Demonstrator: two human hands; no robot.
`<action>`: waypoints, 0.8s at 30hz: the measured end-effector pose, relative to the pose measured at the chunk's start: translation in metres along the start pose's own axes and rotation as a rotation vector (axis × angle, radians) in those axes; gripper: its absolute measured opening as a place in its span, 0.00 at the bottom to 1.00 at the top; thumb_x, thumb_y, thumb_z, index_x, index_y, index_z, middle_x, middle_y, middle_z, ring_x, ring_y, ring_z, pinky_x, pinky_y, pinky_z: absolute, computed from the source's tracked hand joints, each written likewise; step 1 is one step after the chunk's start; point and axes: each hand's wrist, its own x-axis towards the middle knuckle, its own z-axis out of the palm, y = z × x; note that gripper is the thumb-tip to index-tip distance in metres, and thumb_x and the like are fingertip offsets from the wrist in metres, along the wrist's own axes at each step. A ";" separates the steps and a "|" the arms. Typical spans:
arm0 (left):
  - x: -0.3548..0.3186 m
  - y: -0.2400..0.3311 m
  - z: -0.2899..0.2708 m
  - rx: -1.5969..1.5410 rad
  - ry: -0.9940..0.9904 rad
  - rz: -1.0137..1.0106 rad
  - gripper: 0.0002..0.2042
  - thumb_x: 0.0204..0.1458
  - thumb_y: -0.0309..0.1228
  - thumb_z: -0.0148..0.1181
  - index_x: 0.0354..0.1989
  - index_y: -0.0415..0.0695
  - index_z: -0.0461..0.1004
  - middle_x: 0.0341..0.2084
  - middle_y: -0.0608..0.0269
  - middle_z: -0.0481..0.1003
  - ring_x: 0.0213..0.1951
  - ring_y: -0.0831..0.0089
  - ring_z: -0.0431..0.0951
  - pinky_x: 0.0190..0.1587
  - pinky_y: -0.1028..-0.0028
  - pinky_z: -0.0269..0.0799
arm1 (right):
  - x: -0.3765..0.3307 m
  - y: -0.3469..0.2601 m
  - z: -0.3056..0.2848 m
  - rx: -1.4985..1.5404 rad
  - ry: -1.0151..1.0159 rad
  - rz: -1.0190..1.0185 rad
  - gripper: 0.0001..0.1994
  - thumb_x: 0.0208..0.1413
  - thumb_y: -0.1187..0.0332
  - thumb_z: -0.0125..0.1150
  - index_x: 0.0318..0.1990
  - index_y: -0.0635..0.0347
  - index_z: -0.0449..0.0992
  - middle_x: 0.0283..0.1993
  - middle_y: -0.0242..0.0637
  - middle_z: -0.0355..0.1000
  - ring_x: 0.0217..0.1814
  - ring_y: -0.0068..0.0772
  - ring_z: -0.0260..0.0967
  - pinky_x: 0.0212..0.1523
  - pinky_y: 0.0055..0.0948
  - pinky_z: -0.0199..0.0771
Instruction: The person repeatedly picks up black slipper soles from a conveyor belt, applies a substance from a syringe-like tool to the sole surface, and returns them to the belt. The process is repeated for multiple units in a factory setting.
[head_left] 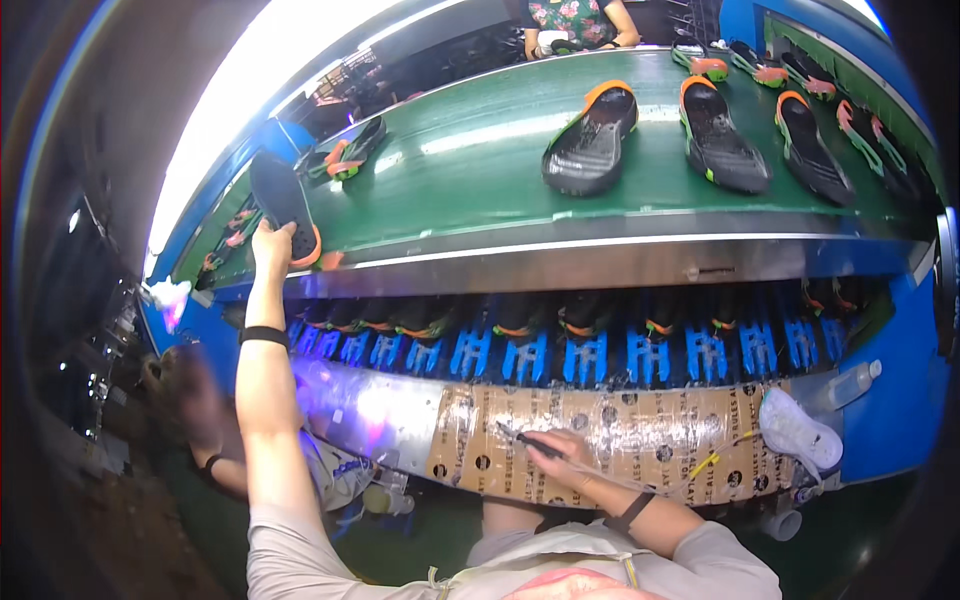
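With my left arm stretched far forward, my left hand [274, 243] grips a dark shoe sole [278, 190] with an orange end, held at the left part of the green conveyor belt [460, 185]. My right hand [562, 456] is closed around a slim dark pen-like tool [537, 445], whose pale tip points left. That hand is low over a cardboard sheet [640, 430] under shiny clear film. Left of the sheet, bare metal [385, 410] shows. Small orange and green soles [350, 155] lie on the belt beyond my left hand.
Black soles with orange rims [595, 140] line the belt's right part. Below it runs a row of blue holders [585, 358] with shoe parts. A white shoe [800, 432] and a clear bottle [850, 385] are at right. One person [580, 25] stands across; another's arm [225, 470] shows at left.
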 end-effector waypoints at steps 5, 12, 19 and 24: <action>-0.151 0.022 -0.002 -0.631 0.040 0.013 0.09 0.59 0.24 0.64 0.45 0.34 0.80 0.39 0.58 0.83 0.39 0.69 0.83 0.46 0.67 0.78 | -0.007 -0.017 -0.015 0.226 0.074 0.132 0.11 0.59 0.70 0.70 0.49 0.56 0.87 0.39 0.38 0.85 0.40 0.28 0.82 0.44 0.31 0.82; -0.415 -0.019 0.051 -1.148 -0.322 -0.513 0.17 0.69 0.33 0.57 0.60 0.33 0.76 0.55 0.54 0.80 0.54 0.61 0.83 0.60 0.57 0.78 | -0.029 -0.046 -0.059 0.627 0.261 0.315 0.08 0.66 0.73 0.66 0.49 0.61 0.85 0.35 0.26 0.77 0.34 0.15 0.69 0.37 0.20 0.70; -0.560 0.010 0.082 -1.785 -0.721 -0.843 0.33 0.64 0.49 0.64 0.71 0.40 0.66 0.60 0.39 0.77 0.63 0.42 0.77 0.69 0.44 0.70 | -0.025 -0.092 -0.071 0.588 0.164 0.353 0.10 0.66 0.70 0.67 0.51 0.63 0.84 0.35 0.25 0.77 0.34 0.14 0.68 0.39 0.18 0.67; -0.576 0.014 0.085 -1.858 -0.678 -0.926 0.47 0.66 0.73 0.32 0.78 0.44 0.57 0.73 0.50 0.66 0.72 0.49 0.68 0.74 0.43 0.63 | -0.009 -0.101 -0.041 0.528 -0.002 0.363 0.10 0.66 0.70 0.67 0.50 0.63 0.84 0.37 0.26 0.78 0.37 0.15 0.71 0.41 0.20 0.72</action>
